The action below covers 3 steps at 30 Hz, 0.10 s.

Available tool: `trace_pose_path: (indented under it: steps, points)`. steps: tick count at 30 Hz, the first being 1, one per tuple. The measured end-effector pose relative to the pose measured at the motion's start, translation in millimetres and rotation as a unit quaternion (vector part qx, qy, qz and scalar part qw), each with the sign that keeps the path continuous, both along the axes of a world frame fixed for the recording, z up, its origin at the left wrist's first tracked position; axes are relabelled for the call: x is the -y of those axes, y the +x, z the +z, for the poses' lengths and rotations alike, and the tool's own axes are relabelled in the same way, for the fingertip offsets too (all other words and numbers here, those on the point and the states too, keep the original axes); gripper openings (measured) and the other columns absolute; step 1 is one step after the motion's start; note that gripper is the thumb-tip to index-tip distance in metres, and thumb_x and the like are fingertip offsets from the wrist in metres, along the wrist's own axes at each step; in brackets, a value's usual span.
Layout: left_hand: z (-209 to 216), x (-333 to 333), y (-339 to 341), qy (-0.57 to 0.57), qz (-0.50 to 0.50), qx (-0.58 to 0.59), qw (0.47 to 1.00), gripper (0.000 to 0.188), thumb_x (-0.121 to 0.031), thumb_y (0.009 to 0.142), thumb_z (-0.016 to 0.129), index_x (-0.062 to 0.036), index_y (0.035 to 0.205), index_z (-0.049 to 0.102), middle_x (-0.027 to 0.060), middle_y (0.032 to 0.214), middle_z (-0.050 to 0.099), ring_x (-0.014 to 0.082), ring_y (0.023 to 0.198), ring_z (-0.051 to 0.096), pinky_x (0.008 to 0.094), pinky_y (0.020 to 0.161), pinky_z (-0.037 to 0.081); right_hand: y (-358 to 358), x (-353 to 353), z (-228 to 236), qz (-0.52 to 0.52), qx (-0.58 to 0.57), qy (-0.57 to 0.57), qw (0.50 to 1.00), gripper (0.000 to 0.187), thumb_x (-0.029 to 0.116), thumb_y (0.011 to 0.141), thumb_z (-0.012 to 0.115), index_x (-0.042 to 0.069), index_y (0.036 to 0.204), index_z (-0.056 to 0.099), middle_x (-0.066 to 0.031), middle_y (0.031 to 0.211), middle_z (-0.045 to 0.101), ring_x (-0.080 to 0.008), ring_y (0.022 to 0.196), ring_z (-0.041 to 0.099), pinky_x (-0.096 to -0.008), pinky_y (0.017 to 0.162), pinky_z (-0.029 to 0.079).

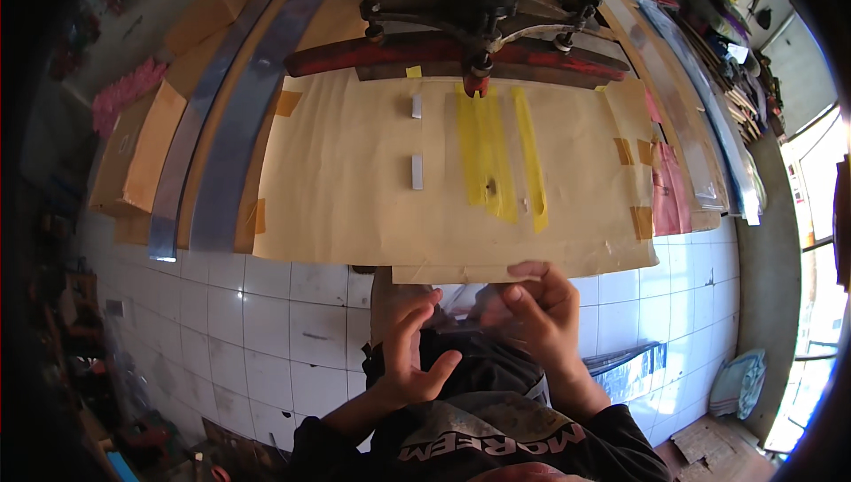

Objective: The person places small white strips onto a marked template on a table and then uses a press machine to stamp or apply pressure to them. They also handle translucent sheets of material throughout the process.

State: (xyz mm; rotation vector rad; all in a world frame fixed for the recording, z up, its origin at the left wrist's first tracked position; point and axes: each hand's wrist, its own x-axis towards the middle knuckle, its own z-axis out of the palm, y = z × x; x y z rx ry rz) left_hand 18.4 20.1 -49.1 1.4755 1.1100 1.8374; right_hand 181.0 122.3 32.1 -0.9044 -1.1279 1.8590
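My left hand (409,349) is raised just short of the table's front edge. Its fingers bend upward and its thumb stands apart from them. To its right, my right hand (550,313) is also close to that edge, with the index finger and thumb apart and the other fingers smeared. A see-through, shiny patch (461,297) shows between my hands; I cannot tell if it is plastic film or whether either hand touches it. Brown paper (346,180) covers the work surface in front of me, with yellow tape strips (487,154) and two small pale blocks (417,172) on it.
A machine with a long red bar (372,54) and dark metal arms spans the table's far side. Clear plastic strips (235,154) and a cardboard box (142,149) lie left. More plastic strips (683,101) and pink material (671,185) are right. White tiles (266,331) cover the floor.
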Motion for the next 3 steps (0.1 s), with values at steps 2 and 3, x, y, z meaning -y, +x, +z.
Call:
trace_pose_path:
  steps: [2,3]
  points:
    - [-13.2,7.9,6.6,-0.079,0.0,0.03,0.996,0.074,0.001,0.079,0.073,0.0033,0.142,0.032,0.0216,0.139,0.043,0.0343,0.13,0.047,0.0478,0.11,0.035,-2.6,-10.3,4.8,0.008,0.009,0.011,1.0,0.041,0.003,0.095,0.059,-0.004,0.13,0.038,-0.0178,0.089,0.069,-0.0252,0.078,0.072,-0.0337,0.072,0.06]
    - [-17.1,10.0,1.5,-0.138,-0.053,-0.002,0.989,0.078,-0.005,0.08,0.075,0.0029,0.143,0.03,0.0212,0.146,0.035,0.0328,0.135,0.042,0.0477,0.113,0.031,-7.4,-13.8,3.2,0.0,0.0,0.015,1.0,0.047,0.005,0.095,0.06,-0.003,0.134,0.034,-0.0178,0.088,0.069,-0.0263,0.08,0.072,-0.0333,0.072,0.059]
